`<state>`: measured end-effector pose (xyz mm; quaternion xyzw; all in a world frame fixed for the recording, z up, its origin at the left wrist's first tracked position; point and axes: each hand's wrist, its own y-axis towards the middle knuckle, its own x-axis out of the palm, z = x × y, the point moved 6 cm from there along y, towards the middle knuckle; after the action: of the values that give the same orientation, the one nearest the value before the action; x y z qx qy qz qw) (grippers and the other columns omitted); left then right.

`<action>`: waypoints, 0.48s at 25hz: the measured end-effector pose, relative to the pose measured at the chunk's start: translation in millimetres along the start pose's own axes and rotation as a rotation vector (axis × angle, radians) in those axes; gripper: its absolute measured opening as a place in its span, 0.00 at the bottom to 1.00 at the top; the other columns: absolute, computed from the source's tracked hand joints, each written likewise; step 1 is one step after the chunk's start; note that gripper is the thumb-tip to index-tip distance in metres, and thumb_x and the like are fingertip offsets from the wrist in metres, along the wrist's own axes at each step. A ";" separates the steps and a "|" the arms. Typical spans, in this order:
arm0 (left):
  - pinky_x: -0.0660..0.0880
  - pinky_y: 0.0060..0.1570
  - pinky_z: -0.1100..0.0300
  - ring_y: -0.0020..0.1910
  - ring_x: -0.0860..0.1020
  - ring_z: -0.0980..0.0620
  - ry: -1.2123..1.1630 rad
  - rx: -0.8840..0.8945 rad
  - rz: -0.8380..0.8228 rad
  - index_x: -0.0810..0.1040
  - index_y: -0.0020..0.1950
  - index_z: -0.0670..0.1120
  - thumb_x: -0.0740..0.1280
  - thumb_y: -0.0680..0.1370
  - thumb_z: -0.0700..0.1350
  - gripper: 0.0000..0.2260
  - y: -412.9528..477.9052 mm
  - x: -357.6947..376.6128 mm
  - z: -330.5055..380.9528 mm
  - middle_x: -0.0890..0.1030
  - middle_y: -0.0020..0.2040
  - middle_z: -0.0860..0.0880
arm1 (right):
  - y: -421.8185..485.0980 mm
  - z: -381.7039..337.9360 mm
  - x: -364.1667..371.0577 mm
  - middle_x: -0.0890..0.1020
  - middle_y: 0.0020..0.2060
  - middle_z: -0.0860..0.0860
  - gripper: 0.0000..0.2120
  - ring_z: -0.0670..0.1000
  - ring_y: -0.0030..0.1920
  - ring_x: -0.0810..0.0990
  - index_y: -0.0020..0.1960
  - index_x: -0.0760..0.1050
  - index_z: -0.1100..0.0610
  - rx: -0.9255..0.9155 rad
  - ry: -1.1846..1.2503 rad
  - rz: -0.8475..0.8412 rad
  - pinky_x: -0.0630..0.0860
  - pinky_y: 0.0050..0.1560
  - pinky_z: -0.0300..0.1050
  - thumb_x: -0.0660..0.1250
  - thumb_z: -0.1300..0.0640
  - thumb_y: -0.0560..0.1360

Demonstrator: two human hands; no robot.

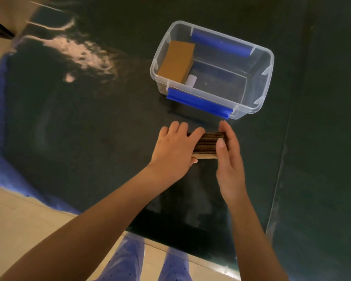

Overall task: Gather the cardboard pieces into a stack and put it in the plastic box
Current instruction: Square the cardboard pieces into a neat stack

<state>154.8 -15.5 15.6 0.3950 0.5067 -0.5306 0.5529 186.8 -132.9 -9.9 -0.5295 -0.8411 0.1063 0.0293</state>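
A stack of corrugated cardboard pieces stands on edge on the dark table, just in front of the plastic box. My left hand presses flat against its left side. My right hand presses its right side, thumb over the top edge. Both hands squeeze the stack between them. The clear plastic box with blue clip handles sits beyond, at upper right. Inside it, another cardboard stack leans against the left wall, with a small white object beside it.
The glossy dark table reflects light at upper left. Its near edge runs along the bottom, with pale floor tiles and my blue trousers below. A seam in the table surface runs down the right side.
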 end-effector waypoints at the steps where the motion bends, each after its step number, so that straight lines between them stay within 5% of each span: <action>1: 0.66 0.58 0.49 0.58 0.69 0.45 0.003 -0.005 -0.024 0.58 0.68 0.52 0.70 0.69 0.55 0.32 2.2 8.8 3.2 0.72 0.59 0.44 | 3.0 9.3 -3.8 0.71 0.67 0.47 0.23 0.30 0.58 0.72 0.72 0.62 0.51 0.016 -0.019 0.070 0.70 0.50 0.22 0.58 0.49 0.78; 7: 0.65 0.62 0.47 0.62 0.69 0.44 -0.042 -0.005 0.040 0.56 0.72 0.49 0.73 0.64 0.59 0.43 -7.2 9.7 -10.4 0.71 0.63 0.44 | 14.8 25.3 0.1 0.78 0.51 0.41 0.13 0.36 0.49 0.78 0.63 0.72 0.54 0.013 0.023 0.184 0.76 0.45 0.31 0.58 0.58 0.80; 12: 0.68 0.61 0.50 0.62 0.69 0.45 -0.099 0.009 0.020 0.64 0.67 0.45 0.74 0.65 0.54 0.35 -15.0 12.8 -14.0 0.73 0.63 0.44 | 13.7 29.4 -1.2 0.79 0.57 0.47 0.15 0.41 0.55 0.77 0.62 0.74 0.55 0.022 0.084 0.203 0.75 0.53 0.36 0.56 0.55 0.79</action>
<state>137.1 -6.2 2.1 0.3757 0.4723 -0.5462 0.5809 194.7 -132.5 -41.4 -0.6157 -0.7798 0.0958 0.0595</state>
